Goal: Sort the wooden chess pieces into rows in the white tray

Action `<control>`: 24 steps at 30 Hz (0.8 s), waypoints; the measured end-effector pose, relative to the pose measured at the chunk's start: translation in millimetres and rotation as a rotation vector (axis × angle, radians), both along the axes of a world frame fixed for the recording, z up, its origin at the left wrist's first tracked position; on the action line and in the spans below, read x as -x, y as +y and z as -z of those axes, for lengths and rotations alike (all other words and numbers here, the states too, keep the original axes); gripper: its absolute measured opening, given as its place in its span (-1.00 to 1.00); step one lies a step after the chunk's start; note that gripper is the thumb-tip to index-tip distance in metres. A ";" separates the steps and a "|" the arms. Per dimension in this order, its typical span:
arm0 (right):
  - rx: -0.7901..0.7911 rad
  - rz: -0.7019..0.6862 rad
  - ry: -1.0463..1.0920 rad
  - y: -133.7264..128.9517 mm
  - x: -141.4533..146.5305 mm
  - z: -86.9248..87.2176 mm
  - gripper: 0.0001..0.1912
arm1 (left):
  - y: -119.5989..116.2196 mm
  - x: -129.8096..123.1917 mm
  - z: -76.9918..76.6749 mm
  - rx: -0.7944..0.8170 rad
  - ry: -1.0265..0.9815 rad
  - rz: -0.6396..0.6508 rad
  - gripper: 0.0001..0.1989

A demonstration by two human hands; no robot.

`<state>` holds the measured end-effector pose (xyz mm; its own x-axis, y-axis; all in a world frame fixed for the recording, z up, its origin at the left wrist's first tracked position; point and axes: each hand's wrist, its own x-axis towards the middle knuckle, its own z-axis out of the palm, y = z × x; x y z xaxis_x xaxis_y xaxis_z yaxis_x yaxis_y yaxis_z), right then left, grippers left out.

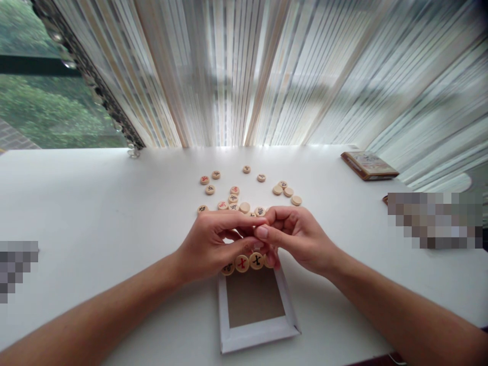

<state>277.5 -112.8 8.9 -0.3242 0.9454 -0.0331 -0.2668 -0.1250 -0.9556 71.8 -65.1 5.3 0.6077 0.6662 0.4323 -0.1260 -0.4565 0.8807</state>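
My left hand (215,236) and my right hand (295,236) meet over the far end of a white open box (259,333), their thumbs and index fingertips pinched close together. What the fingertips hold, if anything, is hidden. Just below them a row of round wooden pieces lies in the box, among them one with a red character (242,263) and one with a black character (256,261). The near part of the box shows its bare brown bottom. Beyond my hands, several more round pieces lie scattered, some face up like the red-marked one (234,190), some blank side up (296,201).
The white table (114,213) reaches back to striped curtains (229,76). A flat patterned box (369,166) lies at the back right, with a blurred-out object nearer on the right. Another blurred patch is at the left edge.
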 end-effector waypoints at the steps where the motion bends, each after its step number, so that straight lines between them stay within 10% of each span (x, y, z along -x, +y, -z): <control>1: 0.000 -0.002 0.000 0.1 -0.2 -0.3 -0.63 | -0.1 0.0 0.0 0.002 -0.004 -0.004 -0.67; 24: -0.107 -0.014 0.042 1.6 -3.4 1.9 -0.71 | -3.1 -4.2 -4.3 0.310 -0.182 0.022 -0.76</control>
<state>280.9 -111.3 7.0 -0.3363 0.9382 0.0817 -0.3060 -0.0268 -0.9516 76.0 -68.2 9.6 0.5552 0.7699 0.3146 -0.3008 -0.1668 0.9390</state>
